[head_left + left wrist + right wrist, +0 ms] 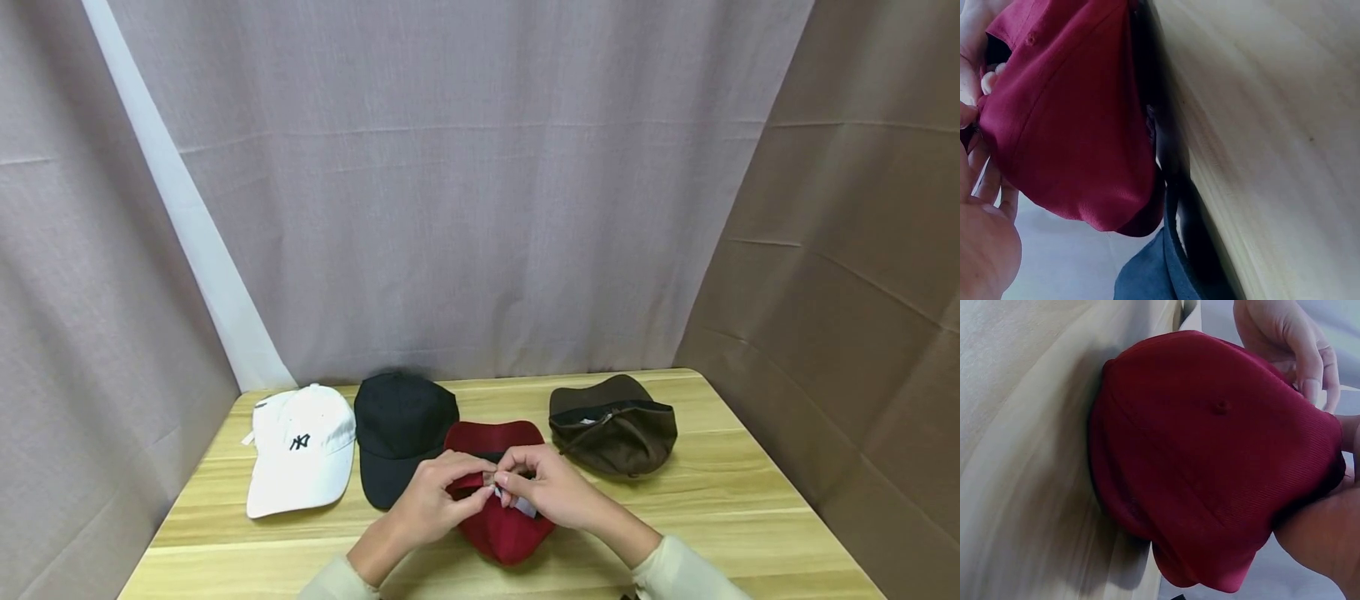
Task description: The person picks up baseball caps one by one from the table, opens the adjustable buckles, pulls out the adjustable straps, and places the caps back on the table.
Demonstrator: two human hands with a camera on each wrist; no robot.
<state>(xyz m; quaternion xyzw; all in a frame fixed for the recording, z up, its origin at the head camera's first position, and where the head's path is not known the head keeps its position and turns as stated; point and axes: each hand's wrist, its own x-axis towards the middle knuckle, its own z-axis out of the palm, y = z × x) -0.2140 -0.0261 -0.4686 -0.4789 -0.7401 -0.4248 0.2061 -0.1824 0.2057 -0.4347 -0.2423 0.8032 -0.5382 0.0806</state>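
A dark red cap (504, 537) lies at the front middle of the table, its brim pointing to the far side and its inside partly showing. My left hand (433, 493) pinches the cap's back strap (469, 481) between thumb and fingers. From the other side, my right hand (551, 490) pinches the strap close by, the two sets of fingertips nearly meeting. A pale label (525, 506) shows inside, below the right fingers. Both wrist views show the outside of the red crown (1079, 119), with a fabric button (1220, 407) on top; the strap's fastening is mostly hidden by fingers.
Left of the red cap sit a black cap (405, 417) and, farther left, a white cap (307, 467) with a dark logo. A brown cap (626, 442) lies at the right, inside partly showing. Grey curtains (465, 208) stand behind the wooden table (735, 500).
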